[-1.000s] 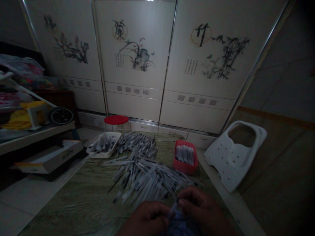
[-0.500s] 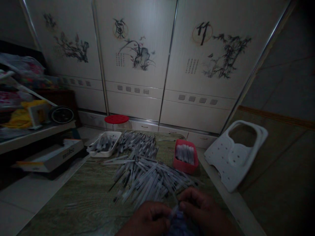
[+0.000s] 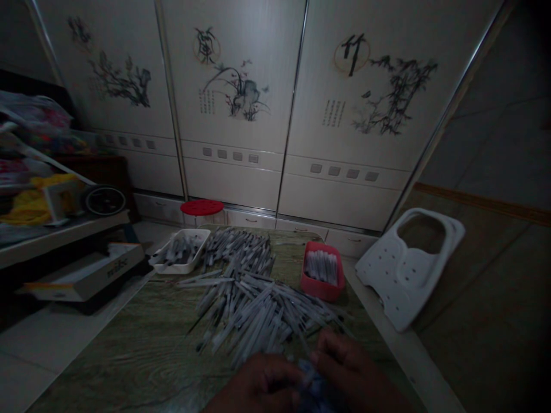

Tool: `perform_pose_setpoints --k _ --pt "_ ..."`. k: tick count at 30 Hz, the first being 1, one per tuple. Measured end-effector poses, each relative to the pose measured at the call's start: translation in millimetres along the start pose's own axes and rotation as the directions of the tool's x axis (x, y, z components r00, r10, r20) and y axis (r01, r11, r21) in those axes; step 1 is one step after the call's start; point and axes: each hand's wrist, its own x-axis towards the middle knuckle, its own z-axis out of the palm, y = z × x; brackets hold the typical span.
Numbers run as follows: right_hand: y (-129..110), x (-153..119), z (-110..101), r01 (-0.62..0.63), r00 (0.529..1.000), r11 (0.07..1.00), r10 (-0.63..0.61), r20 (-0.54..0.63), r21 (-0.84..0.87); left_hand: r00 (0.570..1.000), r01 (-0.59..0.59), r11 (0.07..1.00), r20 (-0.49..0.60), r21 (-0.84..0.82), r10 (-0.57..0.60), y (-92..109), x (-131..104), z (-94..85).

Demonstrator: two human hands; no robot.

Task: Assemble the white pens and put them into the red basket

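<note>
At the table's near edge my left hand is closed, thumb and fingers pinching a slim, pale pen-like stick. Close beside it on the right, my right hand is also closed, its fingertips at the stick's upper end; what they grip is too dark to make out. A bluish, crumpled-looking thing shows beneath and between both hands. Just beyond them spreads a loose pile of pen-like sticks, translucent with dark ends.
A pink box at the right holds upright sticks. A white tray at the far left holds more. Both stand on the wood-grain table. Past it are a red stool, a white plastic chair-like piece and an open carton.
The view has shifted slightly. Both hands stay close together at the near edge, with the fingers moving a little; the pile and containers look the same.
</note>
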Motion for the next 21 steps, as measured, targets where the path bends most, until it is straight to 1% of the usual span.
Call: perform_pose_setpoints --k 3,5,6,9,12,17,19,21 --pt "2.4 -1.0 1.3 -0.003 1.000 0.999 0.002 -0.016 -0.052 0.999 0.015 1.000 -0.029 -0.012 -0.016 0.1 -2.2 -0.6" --pt "0.6 -2.9 -1.8 0.002 1.000 0.999 -0.002 -0.024 -0.032 0.998 0.002 1.000 -0.061 -0.005 -0.002 0.6 -2.5 -0.7" --pt "-1.1 -4.1 -4.4 0.003 1.000 1.000 -0.003 -0.022 -0.008 0.998 -0.003 1.000 -0.060 0.008 0.003 1.0 -2.1 -0.7" --pt "-6.6 -7.4 -13.2 -0.002 1.000 0.999 0.001 0.025 0.054 0.998 -0.014 0.999 -0.062 0.049 0.017 2.7 0.1 -0.2" --pt "-7.1 -8.4 -17.0 0.005 0.997 0.998 -0.011 0.072 0.070 0.998 -0.027 0.999 -0.059 0.040 0.029 4.7 1.6 0.6" --pt "1.7 -2.5 -6.8 -0.004 1.000 1.000 0.004 -0.024 -0.021 0.997 -0.060 0.997 -0.044 0.046 0.062 5.1 2.2 1.8" --pt "3.1 -0.3 -2.6 0.013 0.999 0.998 -0.016 -0.047 -0.058 0.997 -0.062 0.997 -0.033 0.046 0.064 5.9 2.8 2.3" --pt "0.9 0.1 -1.5 0.019 0.999 0.999 -0.020 -0.048 -0.034 0.997 -0.064 0.997 -0.034 0.039 0.065 8.8 3.2 3.0"
